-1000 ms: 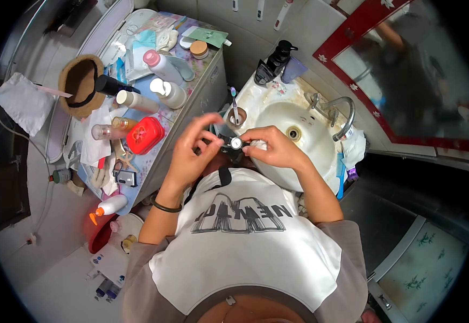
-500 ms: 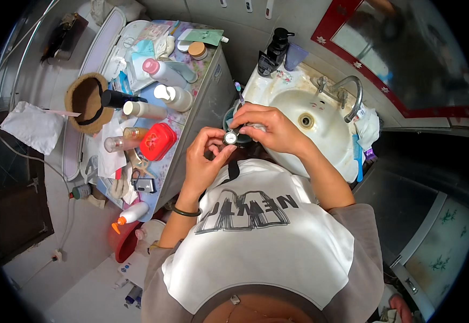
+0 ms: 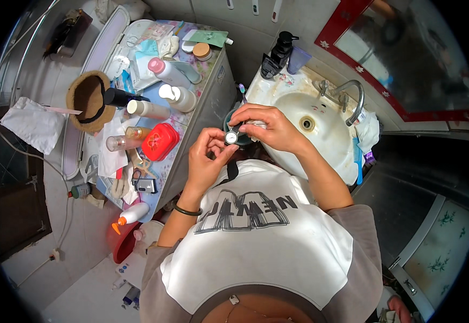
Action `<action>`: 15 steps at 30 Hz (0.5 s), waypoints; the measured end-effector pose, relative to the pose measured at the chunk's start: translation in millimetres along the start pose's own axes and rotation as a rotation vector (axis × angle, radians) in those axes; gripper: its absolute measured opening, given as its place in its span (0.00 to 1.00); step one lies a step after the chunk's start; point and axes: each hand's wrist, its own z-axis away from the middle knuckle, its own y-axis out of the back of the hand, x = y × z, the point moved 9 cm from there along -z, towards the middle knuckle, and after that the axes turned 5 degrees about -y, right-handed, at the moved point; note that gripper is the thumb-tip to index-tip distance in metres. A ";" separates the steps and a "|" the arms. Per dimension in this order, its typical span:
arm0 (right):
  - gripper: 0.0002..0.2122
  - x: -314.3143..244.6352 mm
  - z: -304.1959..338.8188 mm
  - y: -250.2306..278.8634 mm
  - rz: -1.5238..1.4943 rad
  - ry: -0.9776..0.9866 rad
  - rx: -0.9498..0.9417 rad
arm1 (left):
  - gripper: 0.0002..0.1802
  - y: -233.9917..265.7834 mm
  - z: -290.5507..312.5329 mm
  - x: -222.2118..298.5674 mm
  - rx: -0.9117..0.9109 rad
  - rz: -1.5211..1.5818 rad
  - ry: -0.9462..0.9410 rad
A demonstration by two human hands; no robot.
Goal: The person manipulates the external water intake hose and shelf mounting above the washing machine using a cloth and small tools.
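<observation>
In front of my chest is a small wristwatch [image 3: 231,138] with a round pale dial and a dark strap. My left hand [image 3: 208,153] pinches its case edge between thumb and fingers. From the other side, my right hand [image 3: 272,128] is closed around the strap end, its index finger bent over the top. Something white, perhaps a tissue [image 3: 257,124], shows under the right fingers; its kind is unclear. A dark bangle [image 3: 186,210] circles my left wrist. Below the hands, a greenish container [image 3: 227,117] is partly hidden.
On the left, a cabinet top [image 3: 179,121] carries bottles, a red soap box [image 3: 160,141], a brown hat [image 3: 87,102] and papers. To the right stands a white washbasin [image 3: 283,105] with a tap [image 3: 359,102], dark pump bottle [image 3: 283,48] and blue comb [image 3: 358,161]. A red-framed mirror [image 3: 347,16] hangs behind.
The view has shifted slightly. Both hands keep their hold on the watch, with the right fingers moving only a little at the strap.
</observation>
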 end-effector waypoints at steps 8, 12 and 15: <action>0.09 0.2 -0.8 -0.2 -0.041 0.000 -0.004 | 0.17 1.7 0.2 10.5 0.031 -0.058 -0.056; 0.09 1.5 0.7 0.6 -0.036 0.004 -0.008 | 0.17 0.7 0.3 13.9 0.048 -0.072 -0.072; 0.09 3.8 1.4 1.5 -0.042 -0.002 -0.011 | 0.17 -0.5 -0.1 14.4 0.050 -0.067 -0.072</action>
